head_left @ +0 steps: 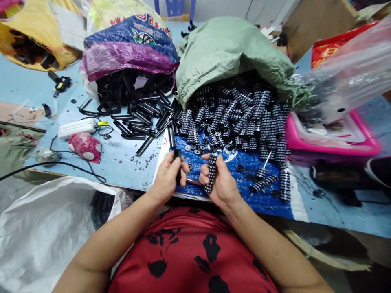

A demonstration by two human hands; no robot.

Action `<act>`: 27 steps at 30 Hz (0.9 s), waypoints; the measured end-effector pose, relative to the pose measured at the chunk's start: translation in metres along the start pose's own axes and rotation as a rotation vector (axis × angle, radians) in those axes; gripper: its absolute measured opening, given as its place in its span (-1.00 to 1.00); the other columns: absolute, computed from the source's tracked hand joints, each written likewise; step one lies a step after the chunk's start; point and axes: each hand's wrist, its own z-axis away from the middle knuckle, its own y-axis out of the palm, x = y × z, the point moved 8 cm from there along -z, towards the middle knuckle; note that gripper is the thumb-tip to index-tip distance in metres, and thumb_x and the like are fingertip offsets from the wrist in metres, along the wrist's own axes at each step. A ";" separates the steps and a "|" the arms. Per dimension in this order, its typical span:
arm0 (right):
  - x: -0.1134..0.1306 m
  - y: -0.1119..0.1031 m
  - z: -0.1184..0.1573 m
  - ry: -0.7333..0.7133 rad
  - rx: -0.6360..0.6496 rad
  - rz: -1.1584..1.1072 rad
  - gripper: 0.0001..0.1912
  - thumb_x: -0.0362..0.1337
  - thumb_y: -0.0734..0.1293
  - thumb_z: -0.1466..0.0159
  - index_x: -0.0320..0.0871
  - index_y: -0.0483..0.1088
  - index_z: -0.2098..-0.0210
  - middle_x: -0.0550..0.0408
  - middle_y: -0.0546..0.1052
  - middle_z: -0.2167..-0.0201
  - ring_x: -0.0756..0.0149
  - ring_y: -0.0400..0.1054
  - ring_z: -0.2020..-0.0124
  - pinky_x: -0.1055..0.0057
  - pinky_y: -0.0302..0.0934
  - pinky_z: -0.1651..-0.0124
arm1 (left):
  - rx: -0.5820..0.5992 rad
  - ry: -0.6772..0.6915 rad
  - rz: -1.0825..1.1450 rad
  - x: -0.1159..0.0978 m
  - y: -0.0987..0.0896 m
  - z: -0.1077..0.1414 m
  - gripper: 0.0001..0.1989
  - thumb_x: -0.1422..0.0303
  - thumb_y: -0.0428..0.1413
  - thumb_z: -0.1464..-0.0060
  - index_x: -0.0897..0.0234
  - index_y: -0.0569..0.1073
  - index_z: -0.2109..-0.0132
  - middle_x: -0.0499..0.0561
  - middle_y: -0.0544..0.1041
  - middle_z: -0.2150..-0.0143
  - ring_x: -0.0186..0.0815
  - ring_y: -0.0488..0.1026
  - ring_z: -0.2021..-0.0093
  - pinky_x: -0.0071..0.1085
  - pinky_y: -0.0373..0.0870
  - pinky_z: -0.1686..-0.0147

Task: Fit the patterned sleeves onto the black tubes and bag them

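Observation:
My left hand [165, 177] is closed round a short black plastic piece [177, 162], held upright near the table's front edge. In my right hand [225, 185] is a tapered black cylinder with rows of white squares [211, 175], gripped between thumb and fingers. The two pieces are apart. Beyond my right hand, a heap of similar patterned cylinders [241, 114] spills from a green woven sack [232, 44]. Past my left hand lies a pile of black plastic handles [143, 114]. Small black discs [197, 151] are scattered on the blue plastic sheet [244, 191].
A blue and purple sack [128, 53] stands at the back left. On the left lie a white power bank [76, 128] and a red dotted pouch [84, 146]. A pink basket [332, 150] sits at the right. A white sack [45, 228] hangs below the table's left edge.

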 end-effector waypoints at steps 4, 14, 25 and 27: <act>0.001 0.003 -0.001 -0.100 -0.074 -0.016 -0.45 0.24 0.43 -0.19 -0.13 0.52 0.17 0.05 0.59 0.21 0.26 0.49 0.20 0.30 0.44 0.14 | 0.055 0.217 -0.378 0.005 0.025 -0.002 -0.73 0.18 0.25 -0.20 0.26 0.49 0.08 -0.02 0.55 0.28 -0.42 0.42 0.42 -0.48 0.38 0.37; 0.040 0.019 0.039 -1.019 0.458 1.162 0.20 0.00 0.59 -0.13 -0.03 -0.12 -0.54 -0.18 0.03 -0.51 -0.06 -0.02 -0.51 -0.06 0.14 -0.44 | 0.066 0.092 -0.436 0.005 0.008 0.004 -0.66 0.10 0.28 -0.16 0.32 0.51 0.23 -0.04 0.44 0.36 -0.40 0.34 0.38 -0.47 0.32 0.36; 0.043 0.040 0.068 -1.373 0.367 1.381 0.07 -0.14 0.54 -0.22 -0.27 -0.06 -0.52 -0.34 0.28 -0.38 -0.09 0.25 -0.38 -0.02 0.33 -0.33 | -0.037 -0.039 -0.102 0.011 0.011 0.010 -0.58 -0.02 0.23 -0.20 0.30 0.52 0.17 -0.06 0.44 0.36 -0.44 0.33 0.38 -0.50 0.34 0.34; 0.042 0.040 0.067 -1.359 0.364 1.400 0.06 -0.13 0.53 -0.23 -0.25 -0.07 -0.52 -0.34 0.27 -0.38 -0.09 0.25 -0.38 -0.04 0.33 -0.33 | 0.006 -0.128 0.051 0.018 0.011 0.010 -0.60 0.04 0.30 -0.13 0.29 0.53 0.13 -0.06 0.49 0.34 -0.43 0.40 0.37 -0.50 0.39 0.31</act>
